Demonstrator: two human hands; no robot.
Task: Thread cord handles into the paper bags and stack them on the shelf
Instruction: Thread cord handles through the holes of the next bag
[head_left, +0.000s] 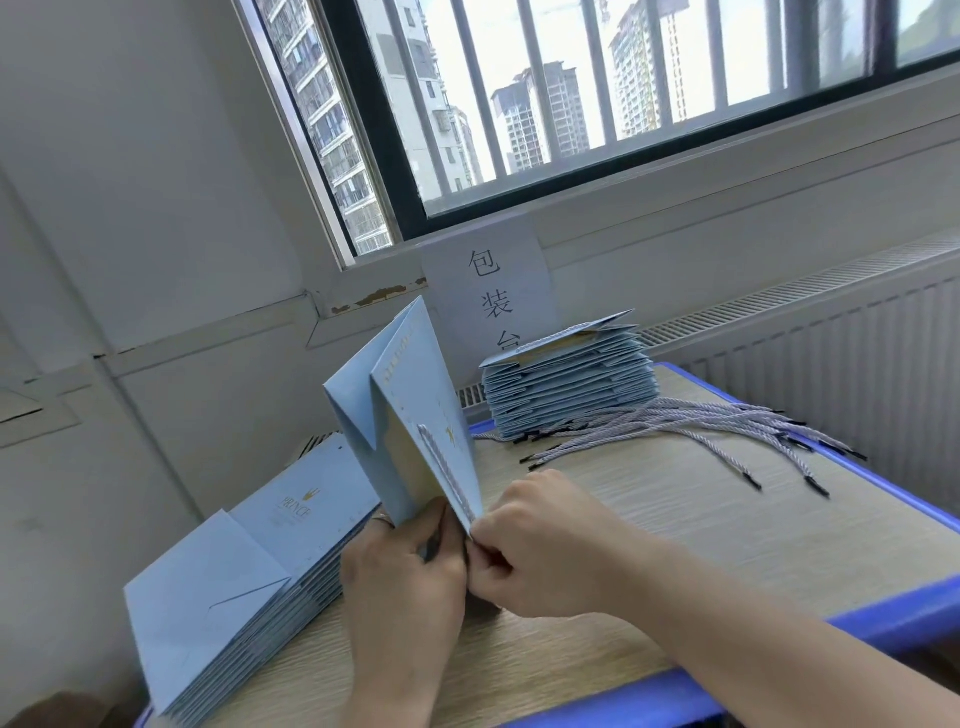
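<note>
Beneath a barred window (597, 88) with a dark frame, a wood-grain table (701, 530) with a blue edge band stands against a white wall. High-rise blocks show through the glass. A white paper sign (491, 301) bearing handwritten black characters is fixed under the sill, and the paint on the ledge to its left is chipped. A ribbed white radiator (841, 353) runs behind the table's far side.

Held upright over the table's near centre is a pale blue paper bag (410, 415), folded flat, its creased base flap pointing up and gold print on its face. A twisted white cord handle (444, 473) lies against that face, running down to the bag's lower edge. The left hand (400, 577) grips the lower edge, fingers closed on the paper, a ring on one finger. The right hand (545, 551) pinches at the same edge where the cord ends, fingers curled tight; whether they hold cord or paper cannot be told.

At left, a stack of flat blue bags (249, 587) lies on the table, the top one printed "PRINCE" beneath a gold crown. At the far side sits a second stack (569, 384) of bags, a cord visible on top. Loose cords (701, 431) with black tips fan out beside it, touching its base.
</note>
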